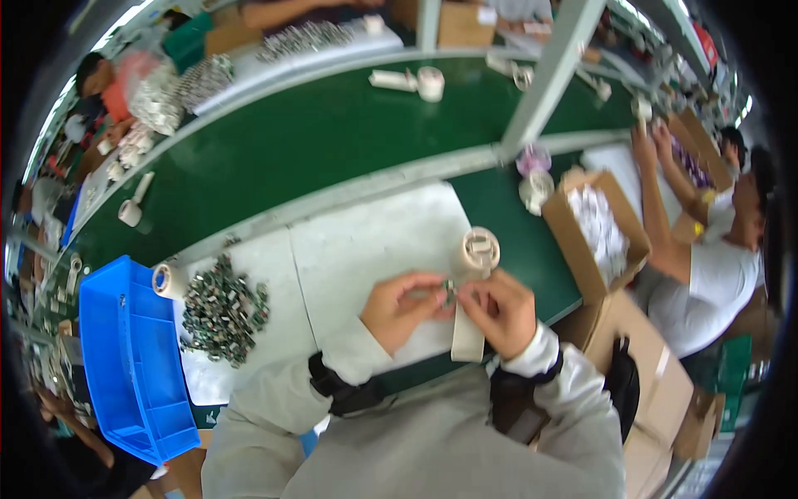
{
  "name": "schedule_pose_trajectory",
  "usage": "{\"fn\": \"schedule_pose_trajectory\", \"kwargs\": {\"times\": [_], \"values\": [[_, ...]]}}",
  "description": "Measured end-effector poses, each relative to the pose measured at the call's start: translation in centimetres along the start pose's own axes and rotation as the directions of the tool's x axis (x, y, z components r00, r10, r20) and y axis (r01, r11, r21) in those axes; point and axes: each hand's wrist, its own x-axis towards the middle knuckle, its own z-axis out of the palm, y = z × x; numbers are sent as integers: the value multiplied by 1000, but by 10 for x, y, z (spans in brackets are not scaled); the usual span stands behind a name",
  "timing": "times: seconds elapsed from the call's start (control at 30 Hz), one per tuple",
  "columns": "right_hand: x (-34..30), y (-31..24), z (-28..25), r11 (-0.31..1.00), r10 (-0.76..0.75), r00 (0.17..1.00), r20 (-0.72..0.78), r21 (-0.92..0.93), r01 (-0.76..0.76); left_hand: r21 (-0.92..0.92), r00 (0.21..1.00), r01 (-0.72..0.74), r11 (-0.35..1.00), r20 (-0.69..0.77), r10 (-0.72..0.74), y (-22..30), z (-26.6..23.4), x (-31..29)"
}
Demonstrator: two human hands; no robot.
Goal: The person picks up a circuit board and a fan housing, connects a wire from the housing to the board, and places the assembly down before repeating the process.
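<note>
My left hand (405,309) pinches a small green-and-silver electronic part (450,291) between thumb and fingertips. My right hand (505,314) is closed, its fingertips meeting the part's right side; what exactly lies between them is hidden. Just beyond both hands stands a roll of cream tape (477,252) with small pieces in its core. A cream tape strip (468,337) shows below the right fingertips, its upper stretch partly covered by them. To the left, a heap of similar small electronic parts (223,312) lies on the white work sheet (378,229).
A blue divided bin (137,358) stands at the far left, beside another tape roll (169,281). On the right is a cardboard box (594,237) of white pieces. A metal post (553,75) rises beyond the sheet. A co-worker (706,266) sits at right.
</note>
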Motion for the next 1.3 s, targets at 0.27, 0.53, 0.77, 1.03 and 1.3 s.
{"fn": "schedule_pose_trajectory", "kwargs": {"times": [0.27, 0.53, 0.77, 1.03, 1.3], "values": [[7, -1, -2, 994, -25, 996, 82, 104, 17, -102, 1000, -9, 995, -9, 9, 18, 2, 1], [2, 6, -5, 990, -114, 987, 116, 93, 103, -87, 1000, 28, 996, -11, -29, 20, 5, -3], [2, 6, -10, 986, -28, 987, 160, 169, 1, -28, 1000, 5, 1000, 9, -5, 20, 8, -4], [2, 3, -13, 988, 75, 991, 112, 123, -89, 61, 999, -40, 997, 37, 38, 17, 8, -3], [3, 10, -6, 994, -96, 995, -27, 58, 97, 196, 987, -160, 968, 12, 161, 16, 9, -5]]}}
